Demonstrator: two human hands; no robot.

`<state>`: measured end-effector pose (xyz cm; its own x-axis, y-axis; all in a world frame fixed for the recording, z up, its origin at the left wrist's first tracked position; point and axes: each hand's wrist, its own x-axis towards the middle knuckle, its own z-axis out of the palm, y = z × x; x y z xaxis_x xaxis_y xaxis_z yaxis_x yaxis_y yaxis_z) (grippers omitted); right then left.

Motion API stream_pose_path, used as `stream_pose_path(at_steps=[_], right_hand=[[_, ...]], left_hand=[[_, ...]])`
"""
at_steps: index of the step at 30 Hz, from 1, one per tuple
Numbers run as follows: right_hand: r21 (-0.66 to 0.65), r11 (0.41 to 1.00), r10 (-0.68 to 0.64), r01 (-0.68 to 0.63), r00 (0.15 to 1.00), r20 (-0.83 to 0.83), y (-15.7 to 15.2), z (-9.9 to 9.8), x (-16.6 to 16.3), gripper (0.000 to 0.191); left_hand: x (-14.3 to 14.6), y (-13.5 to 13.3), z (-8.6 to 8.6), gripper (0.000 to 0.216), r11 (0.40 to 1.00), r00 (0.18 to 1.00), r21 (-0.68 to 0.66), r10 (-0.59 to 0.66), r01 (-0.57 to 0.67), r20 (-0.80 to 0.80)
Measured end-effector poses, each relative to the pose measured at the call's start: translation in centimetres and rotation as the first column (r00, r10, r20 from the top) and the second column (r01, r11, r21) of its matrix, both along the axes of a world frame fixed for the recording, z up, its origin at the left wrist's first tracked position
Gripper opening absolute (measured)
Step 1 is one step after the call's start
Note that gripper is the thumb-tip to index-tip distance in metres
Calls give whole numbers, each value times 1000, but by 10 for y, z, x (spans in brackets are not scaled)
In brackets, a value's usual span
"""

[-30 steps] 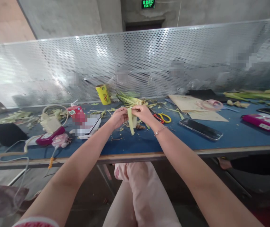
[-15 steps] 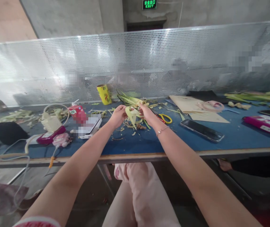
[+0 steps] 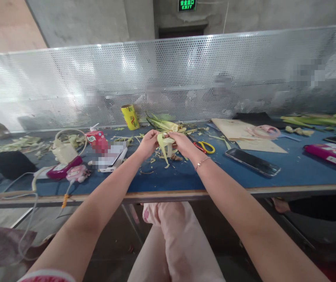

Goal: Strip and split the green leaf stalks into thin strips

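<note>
Between my two hands is a pale green leaf strip [image 3: 162,145], curled into a loop with one end hanging down. My left hand [image 3: 149,144] pinches it from the left, fingers closed. From the right, my right hand [image 3: 182,143] grips it too, its fingers bent around the strip and partly hidden. Just behind the hands lies a bundle of green and whitish stalks [image 3: 164,124] on the blue table [image 3: 168,178]. Scissors with red and yellow handles [image 3: 206,147] rest right of my right hand. Leaf scraps [image 3: 176,157] are scattered underneath.
A yellow cardboard tube [image 3: 130,117] stands behind, near a perforated metal screen [image 3: 168,62]. To the right are a dark phone [image 3: 252,162], tan paper sheets [image 3: 238,131] and a magenta box [image 3: 331,154]. Leftward sit a white device [image 3: 112,159], a red packet [image 3: 97,141] and cables.
Both hands stay nearly in place, with the right fingers moved slightly in toward the left. The leaf strip has changed shape, now a narrower loop with a thin hanging end.
</note>
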<state>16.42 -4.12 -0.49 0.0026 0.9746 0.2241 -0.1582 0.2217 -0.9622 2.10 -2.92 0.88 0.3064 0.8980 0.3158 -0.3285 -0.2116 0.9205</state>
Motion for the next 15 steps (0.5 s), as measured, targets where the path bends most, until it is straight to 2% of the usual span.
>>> stream_pose_path(at_steps=[4,6,8,10,15], right_hand=[[29,995,-93,91,994,54,0,-3,-2,28],[151,970,-214,192,966,143,0,-4,-3,32],[297,916,-342,270,912,225,1,-5,-4,33],[370,878,-416,304,867,273,1,-6,-6,33],[321,892,-419,318,849,323,-3,-7,-12,31]], left_hand=[[4,6,-6,24,992,992,19,126,-125,-31],[6,8,-8,26,979,977,32,202,-201,-61],[5,9,-9,27,961,957,65,274,-269,-92],[3,10,-9,27,937,933,105,345,-334,-107],[-1,12,-9,27,898,902,147,428,-415,-67]])
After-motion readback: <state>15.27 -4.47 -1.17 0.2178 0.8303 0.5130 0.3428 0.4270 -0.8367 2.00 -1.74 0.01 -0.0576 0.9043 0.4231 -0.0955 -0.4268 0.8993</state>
